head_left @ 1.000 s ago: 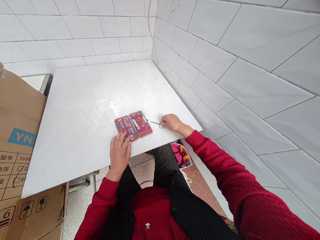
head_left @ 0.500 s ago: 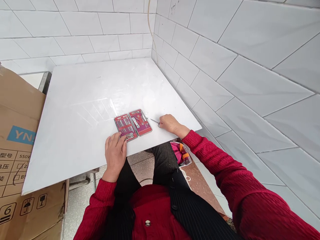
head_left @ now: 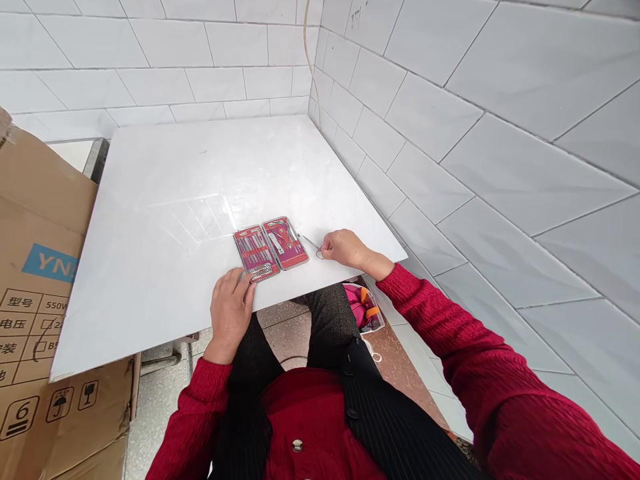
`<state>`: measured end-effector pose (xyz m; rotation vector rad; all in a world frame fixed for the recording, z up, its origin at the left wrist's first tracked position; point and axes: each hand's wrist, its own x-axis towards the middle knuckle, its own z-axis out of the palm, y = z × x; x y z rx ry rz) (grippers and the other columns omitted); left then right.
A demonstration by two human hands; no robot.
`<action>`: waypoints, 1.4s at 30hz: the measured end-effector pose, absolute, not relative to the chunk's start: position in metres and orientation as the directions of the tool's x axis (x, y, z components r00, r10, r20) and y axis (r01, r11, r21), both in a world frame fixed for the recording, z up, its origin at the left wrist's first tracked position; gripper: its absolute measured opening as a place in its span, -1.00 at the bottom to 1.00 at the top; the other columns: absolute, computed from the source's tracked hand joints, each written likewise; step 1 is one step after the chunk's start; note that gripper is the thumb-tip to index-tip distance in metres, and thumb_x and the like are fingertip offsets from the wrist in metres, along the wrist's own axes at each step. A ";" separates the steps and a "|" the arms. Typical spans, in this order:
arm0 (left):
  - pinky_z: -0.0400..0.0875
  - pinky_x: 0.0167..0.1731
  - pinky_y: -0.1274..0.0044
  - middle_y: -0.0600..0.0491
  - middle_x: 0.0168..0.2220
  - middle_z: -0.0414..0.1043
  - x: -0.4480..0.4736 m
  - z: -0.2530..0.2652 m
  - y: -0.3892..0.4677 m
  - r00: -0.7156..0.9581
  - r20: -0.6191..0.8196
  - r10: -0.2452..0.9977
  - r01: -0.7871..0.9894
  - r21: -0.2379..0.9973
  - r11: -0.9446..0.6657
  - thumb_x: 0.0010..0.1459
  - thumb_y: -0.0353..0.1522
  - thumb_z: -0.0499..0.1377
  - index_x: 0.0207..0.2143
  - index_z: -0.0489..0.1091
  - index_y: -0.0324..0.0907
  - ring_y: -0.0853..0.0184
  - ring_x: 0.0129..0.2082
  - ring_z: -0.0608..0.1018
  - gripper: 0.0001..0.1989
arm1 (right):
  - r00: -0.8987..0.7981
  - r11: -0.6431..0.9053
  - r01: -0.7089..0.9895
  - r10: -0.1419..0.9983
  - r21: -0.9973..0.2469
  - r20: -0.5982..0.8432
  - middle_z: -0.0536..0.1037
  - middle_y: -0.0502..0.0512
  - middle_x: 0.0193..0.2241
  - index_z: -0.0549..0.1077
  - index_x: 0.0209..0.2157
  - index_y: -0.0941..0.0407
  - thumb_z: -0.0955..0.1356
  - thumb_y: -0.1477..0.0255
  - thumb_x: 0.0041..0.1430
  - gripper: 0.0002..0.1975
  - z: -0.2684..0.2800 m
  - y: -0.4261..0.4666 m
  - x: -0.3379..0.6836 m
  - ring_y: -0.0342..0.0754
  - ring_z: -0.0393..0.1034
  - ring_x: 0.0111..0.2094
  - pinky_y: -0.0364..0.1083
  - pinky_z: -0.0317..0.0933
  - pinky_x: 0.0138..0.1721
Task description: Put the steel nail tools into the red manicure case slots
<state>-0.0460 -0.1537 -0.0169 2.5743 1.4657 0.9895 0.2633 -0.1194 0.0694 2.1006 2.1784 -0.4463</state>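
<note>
An opened manicure case with a red and purple lining lies on the white table near its front edge. Several slim metal tools are strapped in its left half, and a nail clipper shows among the tools in the right half. My left hand rests at the case's lower left corner, fingers loosely bent, thumb and fingertips by the edge. Just right of the case, my right hand pinches a pair of small scissors, the blades pointing left toward the case and one finger ring showing.
The white table meets tiled walls at the back and right. A large cardboard box stands against its left side. Below the front edge, right of my legs, is a container with pink and orange things. A thin hose hangs in the corner.
The scissors have turned slightly in my right hand, so more of a finger ring shows. My left hand stays by the case. The whole view has shifted a little.
</note>
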 end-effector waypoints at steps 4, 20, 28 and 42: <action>0.34 0.14 0.16 -0.17 0.09 0.48 -0.047 -0.019 -0.154 0.361 0.509 0.781 0.762 0.322 -0.562 0.43 -0.26 0.00 0.04 0.46 -0.14 0.03 0.15 0.45 -0.69 | -0.093 0.032 0.980 0.948 -0.198 -0.306 0.69 0.07 -0.30 0.69 -0.31 0.09 0.42 0.45 0.17 -0.86 0.068 -0.122 0.244 -0.04 0.53 -0.26 -0.15 0.14 -0.34; 0.31 0.19 0.12 -0.19 0.11 0.46 -0.050 -0.023 -0.155 0.364 0.516 0.775 0.731 0.357 -0.581 0.42 -0.32 0.01 0.04 0.43 -0.15 0.02 0.21 0.43 -0.73 | 0.052 -0.100 0.991 0.904 -0.093 -0.425 0.68 0.12 -0.29 0.67 -0.33 0.10 0.47 0.27 0.15 -0.81 0.073 -0.117 0.196 0.01 0.53 -0.27 -0.11 0.11 -0.43; 0.30 0.19 0.11 -0.25 0.13 0.45 -0.052 -0.025 -0.155 0.389 0.497 0.775 0.718 0.364 -0.594 0.42 -0.33 0.02 0.02 0.44 -0.20 -0.01 0.22 0.42 -0.73 | 0.087 -0.130 0.989 0.900 -0.073 -0.426 0.67 0.13 -0.30 0.67 -0.30 0.10 0.48 0.25 0.14 -0.79 0.073 -0.117 0.189 0.02 0.54 -0.26 -0.12 0.12 -0.42; 0.35 0.15 0.16 -0.23 0.09 0.48 -0.053 -0.028 -0.154 0.402 0.573 0.715 0.735 0.264 -0.625 0.41 -0.37 0.04 0.04 0.43 -0.24 0.00 0.17 0.47 -0.74 | 0.138 -0.169 0.984 0.922 -0.056 -0.362 0.67 0.16 -0.24 0.66 -0.26 0.11 0.43 0.25 0.17 -0.76 0.065 -0.096 0.172 0.03 0.54 -0.22 -0.12 0.14 -0.41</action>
